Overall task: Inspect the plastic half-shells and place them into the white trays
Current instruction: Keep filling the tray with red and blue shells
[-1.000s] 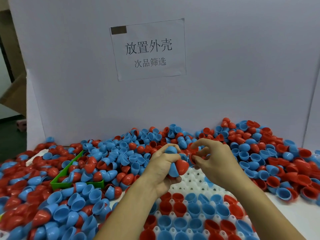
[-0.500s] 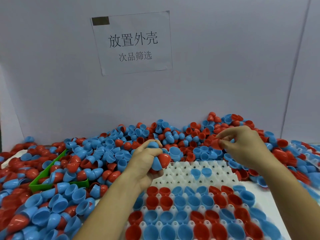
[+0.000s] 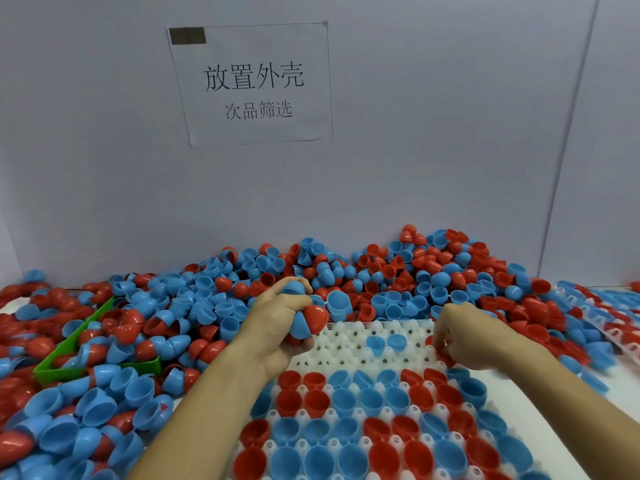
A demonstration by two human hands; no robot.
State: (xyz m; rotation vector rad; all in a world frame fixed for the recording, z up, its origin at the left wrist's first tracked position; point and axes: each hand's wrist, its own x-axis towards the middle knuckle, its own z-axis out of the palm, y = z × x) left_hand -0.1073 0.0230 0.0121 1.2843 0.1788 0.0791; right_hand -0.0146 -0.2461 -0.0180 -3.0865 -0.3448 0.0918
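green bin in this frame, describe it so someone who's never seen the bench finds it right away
Start at the white tray in the middle of the bench and look left, past the left hand, into the heap of half-shells. The green bin sits half buried there, holding shells. It is the only green thing among red and blue.

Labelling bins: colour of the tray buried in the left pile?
Green, head view.

A factory sorting station: a paper sign (image 3: 254, 85) in Chinese on a white partition (image 3: 433, 133), heaped red and blue half-shells (image 3: 398, 268), and a white tray (image 3: 349, 341).
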